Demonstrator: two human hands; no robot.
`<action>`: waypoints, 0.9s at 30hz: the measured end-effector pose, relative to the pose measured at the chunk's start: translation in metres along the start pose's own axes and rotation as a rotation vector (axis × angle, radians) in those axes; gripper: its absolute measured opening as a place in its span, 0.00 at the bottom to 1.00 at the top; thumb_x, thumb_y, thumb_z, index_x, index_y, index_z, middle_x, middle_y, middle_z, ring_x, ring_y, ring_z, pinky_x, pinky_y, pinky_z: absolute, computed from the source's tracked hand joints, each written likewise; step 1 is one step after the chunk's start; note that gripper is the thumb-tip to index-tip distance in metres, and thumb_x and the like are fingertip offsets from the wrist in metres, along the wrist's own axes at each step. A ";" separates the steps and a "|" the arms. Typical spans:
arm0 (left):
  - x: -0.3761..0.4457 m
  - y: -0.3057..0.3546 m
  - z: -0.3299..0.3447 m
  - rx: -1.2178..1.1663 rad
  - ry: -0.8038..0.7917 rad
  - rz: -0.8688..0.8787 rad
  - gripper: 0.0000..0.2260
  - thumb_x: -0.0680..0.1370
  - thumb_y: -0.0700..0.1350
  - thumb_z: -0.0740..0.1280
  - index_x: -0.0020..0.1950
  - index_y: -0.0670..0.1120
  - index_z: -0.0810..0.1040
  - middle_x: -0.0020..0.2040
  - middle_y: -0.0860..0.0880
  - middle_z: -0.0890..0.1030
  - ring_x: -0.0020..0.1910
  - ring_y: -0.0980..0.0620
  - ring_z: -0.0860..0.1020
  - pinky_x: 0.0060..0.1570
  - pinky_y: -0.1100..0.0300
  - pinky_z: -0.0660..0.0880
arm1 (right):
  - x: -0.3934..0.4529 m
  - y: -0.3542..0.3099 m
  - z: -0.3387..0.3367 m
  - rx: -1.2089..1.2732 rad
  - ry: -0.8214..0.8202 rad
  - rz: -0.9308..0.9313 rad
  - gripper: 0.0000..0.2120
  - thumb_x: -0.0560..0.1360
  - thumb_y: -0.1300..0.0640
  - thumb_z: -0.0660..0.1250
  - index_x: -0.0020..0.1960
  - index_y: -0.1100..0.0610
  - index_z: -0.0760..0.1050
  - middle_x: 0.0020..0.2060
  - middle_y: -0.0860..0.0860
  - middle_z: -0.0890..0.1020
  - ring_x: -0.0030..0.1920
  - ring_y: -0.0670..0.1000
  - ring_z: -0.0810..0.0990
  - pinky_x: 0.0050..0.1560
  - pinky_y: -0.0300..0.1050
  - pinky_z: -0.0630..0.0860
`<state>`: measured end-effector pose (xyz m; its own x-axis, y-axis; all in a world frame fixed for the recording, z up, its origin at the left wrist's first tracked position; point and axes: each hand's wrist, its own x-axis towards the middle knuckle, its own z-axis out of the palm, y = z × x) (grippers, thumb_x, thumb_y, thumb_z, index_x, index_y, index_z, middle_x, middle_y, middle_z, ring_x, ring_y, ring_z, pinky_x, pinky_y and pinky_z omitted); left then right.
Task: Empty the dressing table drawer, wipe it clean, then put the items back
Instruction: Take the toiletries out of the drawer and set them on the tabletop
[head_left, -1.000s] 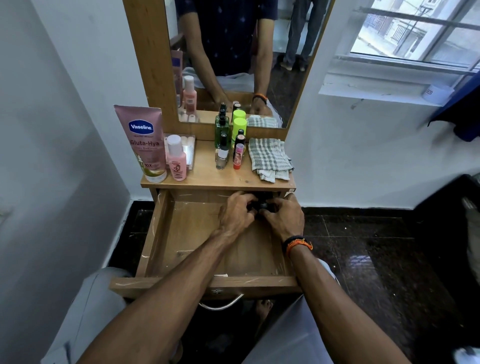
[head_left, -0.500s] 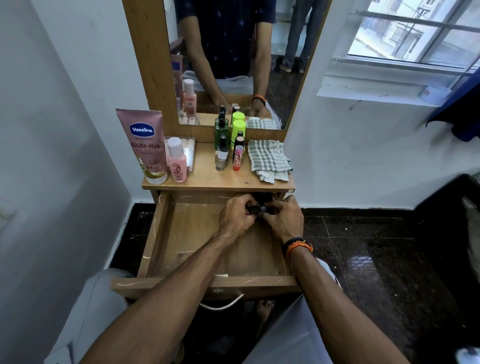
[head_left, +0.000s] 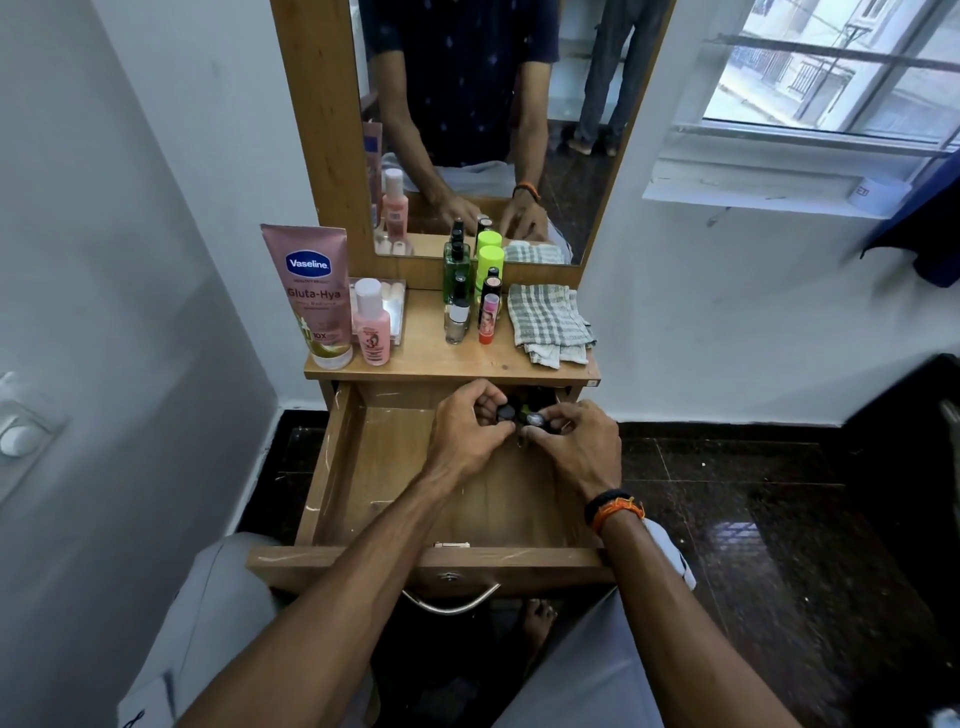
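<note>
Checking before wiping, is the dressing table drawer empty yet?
Not yet. The drawer is mostly bare, but both hands hold small dark items at its back.

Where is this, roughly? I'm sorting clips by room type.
Probably a bedroom or dressing corner at home: a wooden dressing table with a tall mirror, toiletries such as a Vaseline lotion tube on top, and an open drawer.

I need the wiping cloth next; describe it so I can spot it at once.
Find the wooden shelf below the mirror, above the open drawer. The cloth lies crumpled at its right end. It is the only fabric there, green-and-white checked, beside upright bottles.
</note>
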<state>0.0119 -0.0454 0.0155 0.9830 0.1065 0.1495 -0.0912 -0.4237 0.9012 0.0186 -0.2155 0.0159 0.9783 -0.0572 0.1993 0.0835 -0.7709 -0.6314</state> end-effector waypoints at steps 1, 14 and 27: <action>0.000 0.001 -0.003 -0.022 0.014 0.006 0.12 0.68 0.39 0.77 0.47 0.49 0.79 0.41 0.53 0.81 0.39 0.59 0.78 0.39 0.68 0.77 | -0.002 -0.003 -0.001 0.031 0.009 -0.006 0.14 0.67 0.47 0.80 0.49 0.52 0.84 0.43 0.47 0.79 0.42 0.45 0.77 0.45 0.45 0.80; 0.027 0.023 -0.057 -0.128 0.241 0.112 0.19 0.68 0.40 0.80 0.54 0.48 0.77 0.43 0.54 0.81 0.39 0.62 0.80 0.37 0.70 0.78 | 0.033 -0.081 -0.026 0.246 0.138 -0.136 0.09 0.69 0.53 0.79 0.45 0.56 0.83 0.38 0.47 0.84 0.40 0.46 0.83 0.46 0.45 0.83; 0.058 0.024 -0.059 -0.057 0.306 0.114 0.17 0.72 0.42 0.78 0.55 0.47 0.74 0.46 0.51 0.80 0.43 0.54 0.81 0.41 0.63 0.81 | 0.068 -0.096 0.005 0.164 0.110 -0.157 0.10 0.72 0.52 0.77 0.49 0.57 0.83 0.42 0.50 0.85 0.43 0.47 0.83 0.47 0.47 0.83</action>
<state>0.0575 0.0040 0.0702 0.8734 0.3298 0.3584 -0.2156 -0.3980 0.8917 0.0783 -0.1417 0.0864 0.9253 -0.0204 0.3787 0.2710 -0.6632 -0.6977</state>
